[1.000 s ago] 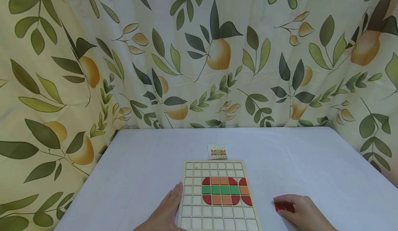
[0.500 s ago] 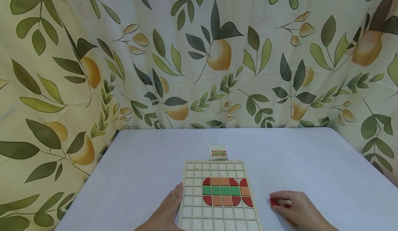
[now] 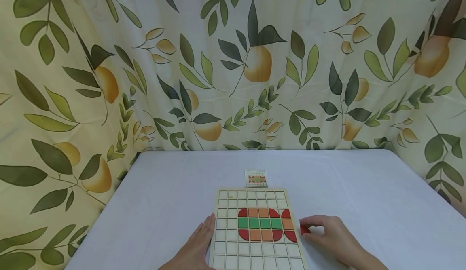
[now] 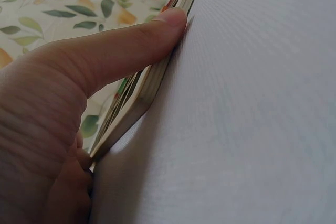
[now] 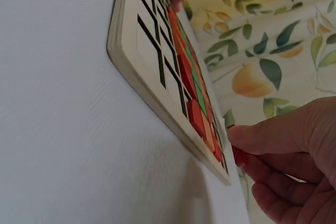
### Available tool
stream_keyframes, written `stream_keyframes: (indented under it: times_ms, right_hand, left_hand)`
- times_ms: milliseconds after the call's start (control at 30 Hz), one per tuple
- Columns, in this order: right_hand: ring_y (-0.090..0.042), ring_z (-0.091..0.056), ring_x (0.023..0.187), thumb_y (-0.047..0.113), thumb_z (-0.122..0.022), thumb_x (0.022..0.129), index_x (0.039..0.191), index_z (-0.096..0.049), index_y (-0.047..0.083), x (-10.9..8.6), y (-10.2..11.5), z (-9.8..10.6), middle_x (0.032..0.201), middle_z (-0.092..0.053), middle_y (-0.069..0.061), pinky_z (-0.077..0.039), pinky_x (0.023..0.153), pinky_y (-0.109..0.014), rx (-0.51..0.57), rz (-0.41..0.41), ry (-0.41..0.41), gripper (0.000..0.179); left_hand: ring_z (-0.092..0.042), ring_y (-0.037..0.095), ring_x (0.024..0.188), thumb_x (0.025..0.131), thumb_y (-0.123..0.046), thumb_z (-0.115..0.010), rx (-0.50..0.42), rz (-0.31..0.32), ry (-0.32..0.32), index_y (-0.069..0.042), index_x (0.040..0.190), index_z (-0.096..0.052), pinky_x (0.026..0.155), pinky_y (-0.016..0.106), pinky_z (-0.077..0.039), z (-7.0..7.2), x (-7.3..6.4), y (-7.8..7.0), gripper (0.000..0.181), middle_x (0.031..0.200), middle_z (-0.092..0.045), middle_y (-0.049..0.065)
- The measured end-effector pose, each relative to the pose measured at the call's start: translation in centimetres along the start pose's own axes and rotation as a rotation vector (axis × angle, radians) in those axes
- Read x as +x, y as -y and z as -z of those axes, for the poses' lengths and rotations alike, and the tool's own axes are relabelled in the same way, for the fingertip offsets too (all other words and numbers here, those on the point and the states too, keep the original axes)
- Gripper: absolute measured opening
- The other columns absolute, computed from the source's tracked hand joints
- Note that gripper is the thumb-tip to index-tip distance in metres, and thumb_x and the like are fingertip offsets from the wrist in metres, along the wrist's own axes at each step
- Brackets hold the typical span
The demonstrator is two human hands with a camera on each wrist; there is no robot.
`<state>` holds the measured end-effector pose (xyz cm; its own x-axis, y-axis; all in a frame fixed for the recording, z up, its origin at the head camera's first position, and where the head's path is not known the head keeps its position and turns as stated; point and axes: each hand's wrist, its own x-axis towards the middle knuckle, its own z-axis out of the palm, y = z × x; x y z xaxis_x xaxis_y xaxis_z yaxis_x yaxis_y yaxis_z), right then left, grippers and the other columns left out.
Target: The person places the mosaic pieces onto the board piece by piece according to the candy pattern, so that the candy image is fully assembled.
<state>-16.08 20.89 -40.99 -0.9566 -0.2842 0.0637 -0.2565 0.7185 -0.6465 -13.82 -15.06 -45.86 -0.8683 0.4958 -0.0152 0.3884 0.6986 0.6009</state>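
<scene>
A pale wooden grid board (image 3: pixel 226 249) lies on the table. Seated in its cells are a row of green tiles (image 3: pixel 259 223), orange tiles (image 3: pixel 258 212) above and below, and red rounded-corner tiles (image 3: pixel 243 235). My left hand (image 3: pixel 194 241) rests against the board's left side, fingers straight; in the left wrist view its thumb (image 4: pixel 121 51) touches the near edge. Just right of the board, my right hand (image 3: pixel 330 234) pinches a small red tile (image 3: pixel 304 230) between thumb and fingertips. The right wrist view shows that red tile (image 5: pixel 239 156) mostly covered by the fingers.
A small pattern card (image 3: pixel 256 173) with a printed coloured grid lies beyond the board's far edge. White cloth covers the table (image 3: pixel 174 189). A curtain (image 3: pixel 233 68) printed with fruit and leaves hangs behind and at the sides.
My right hand has moved left and slightly away from me, bringing the red tile close to the board's right edge. The left hand and the board stay put.
</scene>
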Motion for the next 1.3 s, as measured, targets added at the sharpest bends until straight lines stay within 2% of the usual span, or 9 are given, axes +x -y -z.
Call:
stream_keyframes:
  times_ms: [233,367,500,767,867,1033,1300]
  right_hand:
    - [-0.010,-0.062,0.084,0.009,-0.077,0.072,0.098,-0.072,0.008,1.0,0.8,-0.6,0.091,-0.068,0.005,-0.052,0.075,-0.032,-0.010,0.145,-0.018,0.027]
    - [-0.008,-0.061,0.083,0.008,-0.076,0.072,0.096,-0.072,0.009,1.8,1.3,-1.0,0.090,-0.068,0.005,-0.052,0.074,-0.031,-0.006,0.207,-0.018,0.024]
    - [-0.013,-0.063,0.086,0.010,-0.077,0.074,0.096,-0.072,0.007,2.3,1.8,-1.4,0.092,-0.069,0.003,-0.052,0.074,-0.032,0.021,0.255,-0.015,0.023]
    - [-0.017,-0.062,0.093,0.008,-0.076,0.074,0.098,-0.072,0.006,3.3,2.6,-2.3,0.095,-0.069,0.001,-0.051,0.078,-0.034,0.027,0.235,0.007,0.025]
    - [-0.017,-0.063,0.090,0.009,-0.076,0.074,0.099,-0.071,0.004,3.7,2.8,-2.5,0.095,-0.069,-0.002,-0.052,0.076,-0.034,0.051,0.253,0.020,0.026]
    - [-0.015,-0.062,0.086,0.012,-0.075,0.076,0.100,-0.071,0.004,4.4,3.3,-2.8,0.094,-0.068,0.000,-0.052,0.074,-0.035,0.091,0.249,0.041,0.026]
    - [-0.014,-0.060,0.087,0.008,-0.075,0.076,0.099,-0.071,0.004,5.4,4.0,-3.8,0.094,-0.068,0.002,-0.052,0.073,-0.031,0.057,0.286,0.022,0.023]
  left_hand:
    - [-0.011,0.029,0.137,0.061,-0.067,-0.070,-0.001,-0.023,-0.013,0.007,0.144,-0.008,0.107,0.046,-0.015,-0.1,0.0,0.2,0.126,0.150,-0.014,0.019]
    - [-0.012,0.030,0.137,0.061,-0.066,-0.070,-0.005,-0.026,-0.017,0.007,0.144,-0.008,0.107,0.046,-0.015,0.0,0.0,0.1,0.127,0.150,-0.014,0.020]
    - [-0.011,0.031,0.137,0.061,-0.066,-0.070,-0.014,-0.021,-0.014,0.006,0.144,-0.008,0.107,0.049,-0.015,0.0,0.0,0.0,0.127,0.150,-0.013,0.020]
    - [-0.010,0.032,0.137,0.060,-0.066,-0.071,-0.026,-0.016,-0.015,0.006,0.144,-0.007,0.106,0.051,-0.015,-0.1,0.0,0.1,0.128,0.150,-0.011,0.020]
    - [-0.010,0.031,0.137,0.060,-0.066,-0.070,-0.018,-0.009,-0.013,0.005,0.145,-0.008,0.106,0.050,-0.015,-0.2,0.1,0.2,0.127,0.151,-0.011,0.018]
    - [-0.010,0.030,0.137,0.060,-0.067,-0.070,-0.012,-0.009,-0.013,0.005,0.145,-0.007,0.106,0.051,-0.015,-0.3,0.2,0.3,0.128,0.151,-0.011,0.018]
    - [-0.011,0.032,0.137,0.061,-0.065,-0.071,0.003,-0.033,-0.027,0.007,0.144,-0.008,0.107,0.048,-0.015,-0.3,0.1,0.5,0.126,0.150,-0.013,0.020]
